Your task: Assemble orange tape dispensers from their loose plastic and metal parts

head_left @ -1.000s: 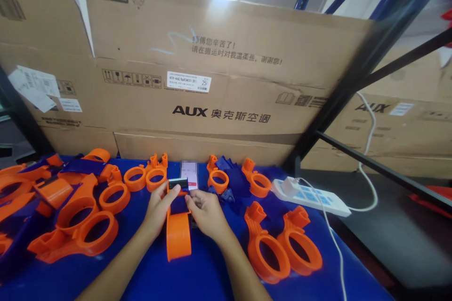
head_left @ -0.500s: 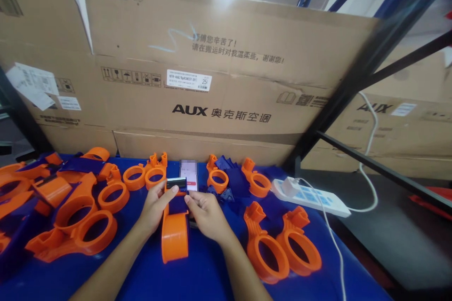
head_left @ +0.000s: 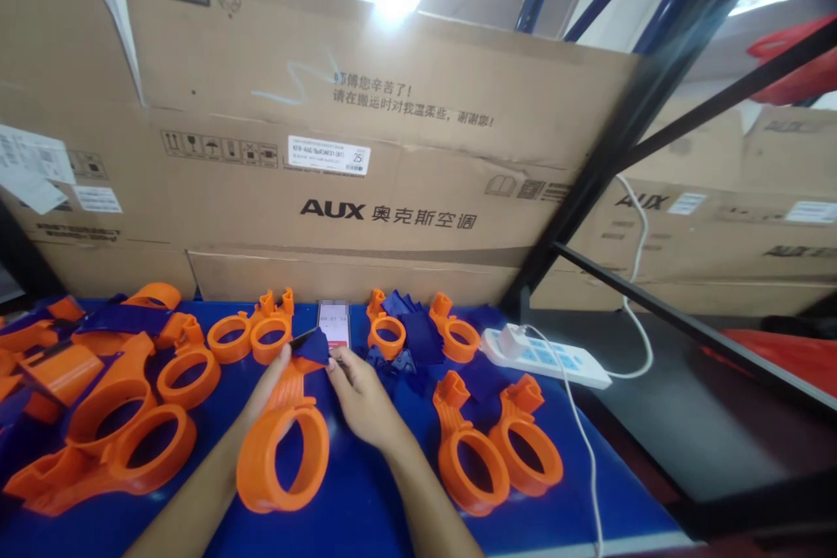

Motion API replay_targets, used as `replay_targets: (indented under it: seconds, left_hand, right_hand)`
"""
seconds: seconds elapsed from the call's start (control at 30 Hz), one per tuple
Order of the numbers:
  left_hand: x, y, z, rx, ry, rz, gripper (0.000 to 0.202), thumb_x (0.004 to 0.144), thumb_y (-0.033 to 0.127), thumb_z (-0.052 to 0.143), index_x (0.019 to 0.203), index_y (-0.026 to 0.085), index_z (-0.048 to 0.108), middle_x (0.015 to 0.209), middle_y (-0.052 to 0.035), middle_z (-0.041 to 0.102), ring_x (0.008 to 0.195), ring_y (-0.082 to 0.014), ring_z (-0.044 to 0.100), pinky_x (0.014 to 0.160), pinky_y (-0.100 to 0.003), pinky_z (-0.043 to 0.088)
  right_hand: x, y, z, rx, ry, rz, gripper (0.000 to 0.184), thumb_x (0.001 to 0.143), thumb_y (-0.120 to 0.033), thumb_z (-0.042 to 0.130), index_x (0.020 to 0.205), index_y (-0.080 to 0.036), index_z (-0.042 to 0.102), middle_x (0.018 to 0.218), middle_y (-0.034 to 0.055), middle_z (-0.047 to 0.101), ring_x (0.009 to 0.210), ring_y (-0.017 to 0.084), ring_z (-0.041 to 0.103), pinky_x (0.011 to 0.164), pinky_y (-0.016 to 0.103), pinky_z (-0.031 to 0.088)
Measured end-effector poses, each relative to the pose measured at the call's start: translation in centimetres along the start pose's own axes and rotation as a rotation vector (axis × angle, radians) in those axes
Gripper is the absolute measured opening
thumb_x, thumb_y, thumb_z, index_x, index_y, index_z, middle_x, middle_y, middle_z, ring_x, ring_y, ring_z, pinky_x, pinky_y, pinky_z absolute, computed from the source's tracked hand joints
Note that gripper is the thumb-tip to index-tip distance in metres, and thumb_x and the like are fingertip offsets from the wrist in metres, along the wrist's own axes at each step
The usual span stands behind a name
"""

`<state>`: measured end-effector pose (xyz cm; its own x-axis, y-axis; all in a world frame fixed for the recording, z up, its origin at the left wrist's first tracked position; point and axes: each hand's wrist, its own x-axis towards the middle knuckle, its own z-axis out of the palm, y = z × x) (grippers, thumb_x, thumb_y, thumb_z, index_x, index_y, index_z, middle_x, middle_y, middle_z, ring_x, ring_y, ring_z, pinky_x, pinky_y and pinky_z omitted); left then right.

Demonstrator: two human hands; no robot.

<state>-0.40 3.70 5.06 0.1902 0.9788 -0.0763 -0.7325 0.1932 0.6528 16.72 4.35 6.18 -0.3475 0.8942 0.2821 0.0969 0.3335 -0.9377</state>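
My left hand (head_left: 267, 384) is closed round the handle end of an orange tape dispenser (head_left: 314, 453), partly hidden behind it. The dispenser's big ring hangs toward me, its opening facing the camera. At its upper end sits a dark blue flap (head_left: 313, 347), with a thin dark edge to its left. The fingers of my right hand (head_left: 358, 392) are closed in a pinch at the flap's right edge. Just beyond lies a phone (head_left: 334, 324) with its screen lit.
More orange dispensers (head_left: 474, 466) lie to the right, and a heap of them (head_left: 118, 410) on the left. Blue pieces (head_left: 418, 333) are piled behind. A white power strip (head_left: 549, 356) with a cable rests at the right edge of the blue table. Cardboard (head_left: 392, 148) stands at the back.
The dispenser has turned in my hands: its ring now faces the camera, and the toothed blade seen earlier is turned away. The view has shifted slightly to the right.
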Motion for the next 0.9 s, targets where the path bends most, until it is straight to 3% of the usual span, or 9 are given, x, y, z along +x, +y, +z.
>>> replay_targets:
  seconds: [0.1, 0.17, 0.23, 0.3, 0.4, 0.47, 0.53, 0.73, 0.9]
  left_hand:
    - [0.5, 0.2, -0.4, -0.071, -0.001, 0.013, 0.034, 0.092, 0.045, 0.065, 0.113, 0.021, 0.074, 0.102, -0.0100, 0.080, 0.106, -0.0319, 0.074, 0.092, -0.041, 0.061]
    - [0.8, 0.6, -0.6, -0.163, 0.016, 0.045, 0.033, 0.094, 0.046, 0.062, 0.113, 0.021, 0.073, 0.105, -0.0098, 0.079, 0.104, -0.0292, 0.074, 0.093, -0.039, 0.060]
    - [1.0, 0.9, -0.6, -0.239, 0.059, 0.089, 0.034, 0.094, 0.048, 0.061, 0.114, 0.023, 0.072, 0.108, -0.0090, 0.077, 0.100, -0.0263, 0.074, 0.091, -0.038, 0.060]
    - [1.0, 1.1, -0.6, -0.255, 0.108, 0.105, 0.034, 0.094, 0.050, 0.060, 0.115, 0.025, 0.071, 0.109, -0.0076, 0.077, 0.096, -0.0243, 0.075, 0.088, -0.037, 0.061]
    - [0.9, 0.9, -0.7, -0.240, 0.152, 0.060, 0.030, 0.093, 0.049, 0.063, 0.109, 0.024, 0.072, 0.101, -0.0080, 0.077, 0.091, -0.0249, 0.075, 0.082, -0.038, 0.062]
    - [0.9, 0.6, -0.9, -0.226, 0.175, 0.032, 0.027, 0.090, 0.047, 0.067, 0.102, 0.022, 0.071, 0.094, -0.0087, 0.076, 0.088, -0.0259, 0.074, 0.078, -0.038, 0.062]
    - [0.8, 0.3, -1.0, -0.205, 0.184, 0.009, 0.026, 0.089, 0.045, 0.070, 0.096, 0.020, 0.070, 0.090, -0.0094, 0.075, 0.085, -0.0260, 0.074, 0.074, -0.038, 0.062]
    - [0.8, 0.1, -1.2, -0.165, 0.166, -0.035, 0.024, 0.089, 0.043, 0.069, 0.090, 0.019, 0.067, 0.085, -0.0107, 0.074, 0.078, -0.0261, 0.074, 0.061, -0.033, 0.061]
    - [0.4, 0.2, -0.5, -0.139, 0.181, -0.020, 0.020, 0.090, 0.038, 0.069, 0.086, 0.019, 0.065, 0.082, -0.0094, 0.073, 0.077, -0.0251, 0.073, 0.063, -0.033, 0.061]
  right_hand:
    - [-0.2, 0.4, 0.3, -0.040, -0.070, 0.001, 0.015, 0.096, -0.029, 0.057, 0.104, -0.022, 0.067, 0.072, -0.0031, 0.059, 0.059, 0.012, 0.048, 0.053, 0.019, 0.039]
    - [-0.3, 0.9, 0.1, -0.033, -0.065, 0.013, 0.025, 0.086, -0.018, 0.059, 0.108, -0.022, 0.069, 0.071, -0.0043, 0.059, 0.053, 0.010, 0.046, 0.048, 0.018, 0.037]
    - [-0.1, 1.4, -0.9, -0.032, 0.108, 0.010, 0.033, 0.077, -0.014, 0.059, 0.107, -0.020, 0.072, 0.075, -0.0030, 0.064, 0.051, 0.010, 0.049, 0.047, 0.019, 0.039]
    - [0.2, 1.8, -2.6, -0.058, 0.387, 0.002, 0.034, 0.075, -0.017, 0.057, 0.104, -0.019, 0.075, 0.083, 0.0009, 0.069, 0.055, 0.012, 0.058, 0.051, 0.021, 0.046]
    - [0.5, 2.3, -5.7, -0.112, 0.687, -0.011, 0.041, 0.081, -0.023, 0.053, 0.117, -0.016, 0.071, 0.108, 0.0105, 0.074, 0.090, 0.022, 0.071, 0.078, 0.032, 0.057]
    - [0.4, 2.7, -7.5, -0.174, 0.858, -0.010, 0.044, 0.085, -0.026, 0.051, 0.124, -0.013, 0.067, 0.120, 0.0156, 0.072, 0.110, 0.027, 0.068, 0.097, 0.042, 0.053]
    - [0.3, 3.2, -8.8, -0.277, 0.986, 0.004, 0.044, 0.087, -0.030, 0.050, 0.124, -0.012, 0.067, 0.124, 0.0182, 0.070, 0.117, 0.030, 0.066, 0.105, 0.046, 0.048]
    - [0.1, 4.2, -9.8, -0.395, 1.033, 0.038, 0.051, 0.088, -0.036, 0.053, 0.131, -0.010, 0.063, 0.123, 0.0209, 0.070, 0.116, 0.034, 0.066, 0.102, 0.050, 0.048]
    - [0.1, 3.6, -9.5, -0.625, 1.034, -0.029, 0.046, 0.091, -0.038, 0.054, 0.128, -0.012, 0.064, 0.124, 0.0213, 0.066, 0.121, 0.035, 0.057, 0.107, 0.055, 0.039]
